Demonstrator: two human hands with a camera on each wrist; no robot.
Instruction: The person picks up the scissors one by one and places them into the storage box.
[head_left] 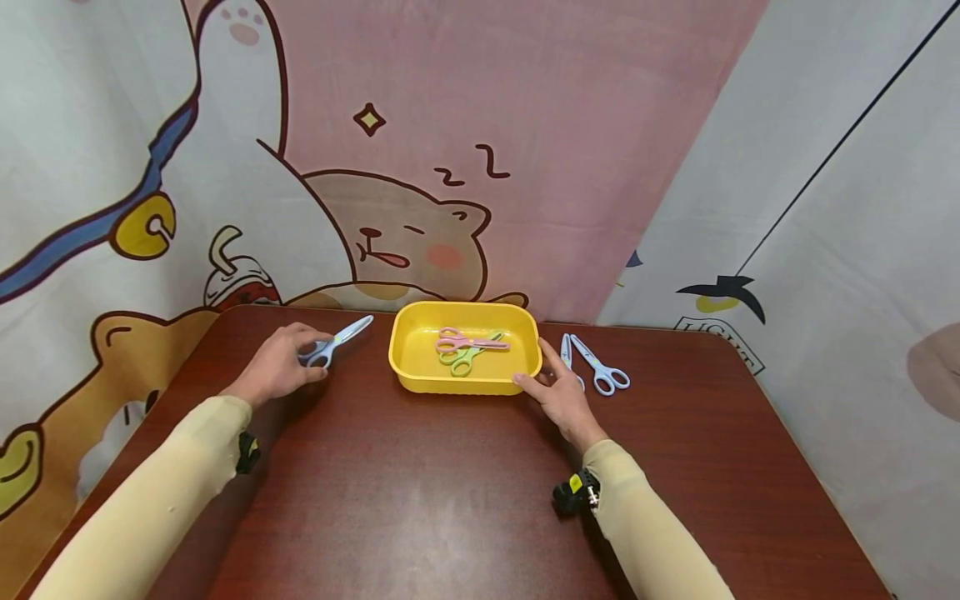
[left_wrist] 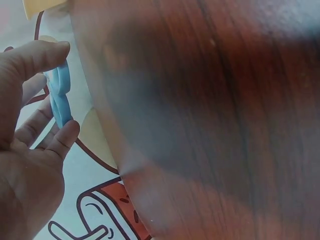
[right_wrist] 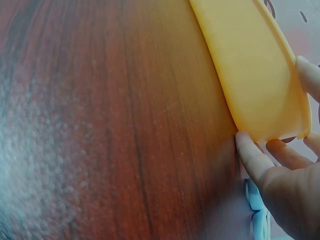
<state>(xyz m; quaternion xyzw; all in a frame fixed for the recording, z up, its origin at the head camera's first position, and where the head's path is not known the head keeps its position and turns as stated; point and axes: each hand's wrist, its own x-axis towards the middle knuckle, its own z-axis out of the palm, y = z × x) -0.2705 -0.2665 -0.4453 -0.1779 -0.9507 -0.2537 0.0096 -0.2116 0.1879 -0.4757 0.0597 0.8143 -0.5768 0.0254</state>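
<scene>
1 pr blue scissors in L fingers, R fingers round yellow tray corner

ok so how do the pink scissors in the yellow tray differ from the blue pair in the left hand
The pink scissors lie inside the yellow tray, across the green scissors; the blue pair is outside it. No hand touches the pink scissors, while the left hand grips the blue pair by its handles. In the head view, the pink scissors point right, nearly level; the blue pair slants up rightward. Both have looped handles.
</scene>
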